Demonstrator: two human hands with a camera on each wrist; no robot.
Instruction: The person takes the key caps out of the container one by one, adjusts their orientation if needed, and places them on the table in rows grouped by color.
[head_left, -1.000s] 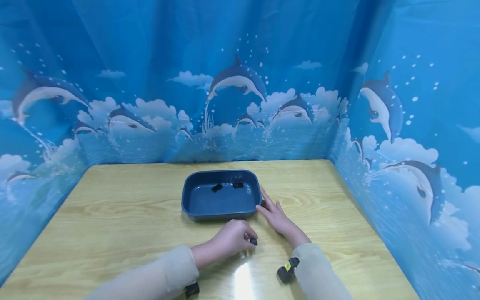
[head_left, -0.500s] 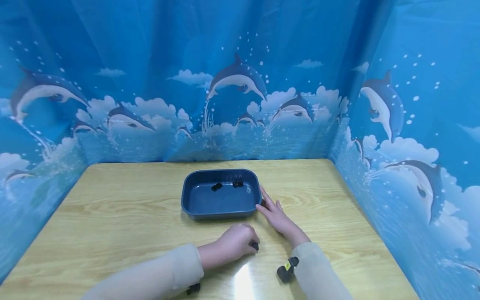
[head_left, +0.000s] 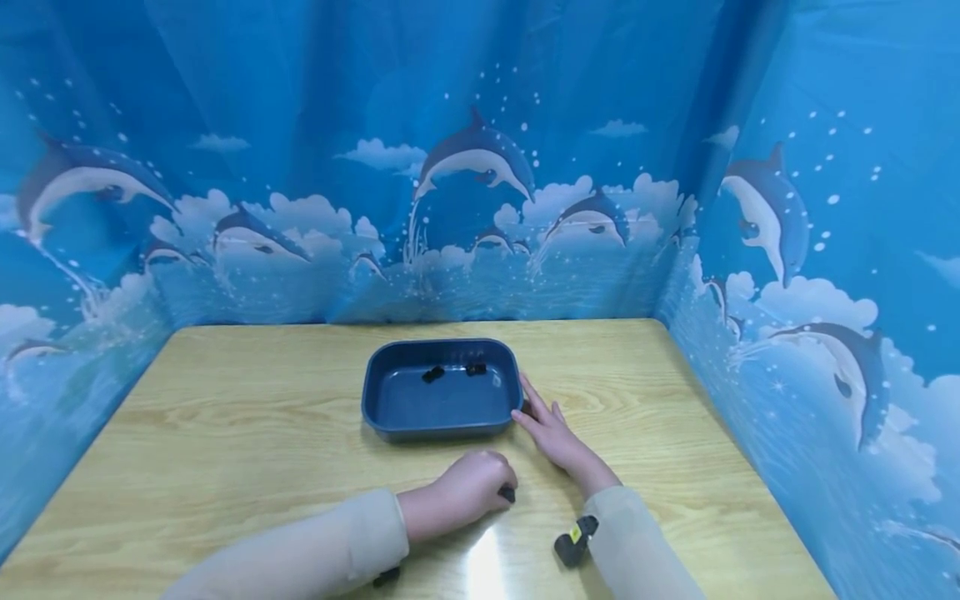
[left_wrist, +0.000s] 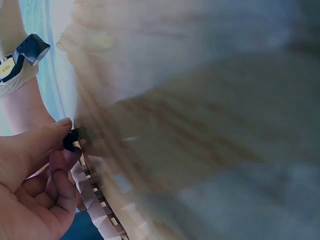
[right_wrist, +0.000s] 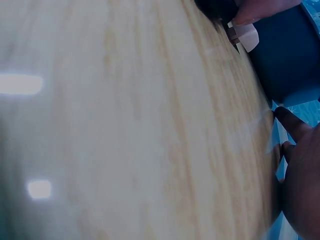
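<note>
My left hand (head_left: 461, 492) is low over the table, in front of a dark blue rectangular bin (head_left: 442, 434). It pinches a small black piece (head_left: 507, 494) between thumb and fingers. In the left wrist view the black piece (left_wrist: 71, 140) pokes out past the thumb tip; its exact kind cannot be told. My right hand (head_left: 557, 437) lies beside the bin with fingers extended, fingertips at the bin's right wall. From the right wrist, those fingers (right_wrist: 292, 125) show close to the bin's lower corner. Inside the bin lie two small black pieces, one left (head_left: 433, 374) and one right (head_left: 476, 369).
The wooden table (head_left: 247, 417) stretches around the bin, with a bright glare patch in front. Blue dolphin-print curtains (head_left: 337, 167) enclose the back and sides. A black camera (head_left: 573, 542) with a yellow label sits on my right wrist.
My left hand has moved slightly right and toward me, turning its back upward, with the black piece still pinched. Over the last half second it barely shifts. The right hand and bin stay put.
</note>
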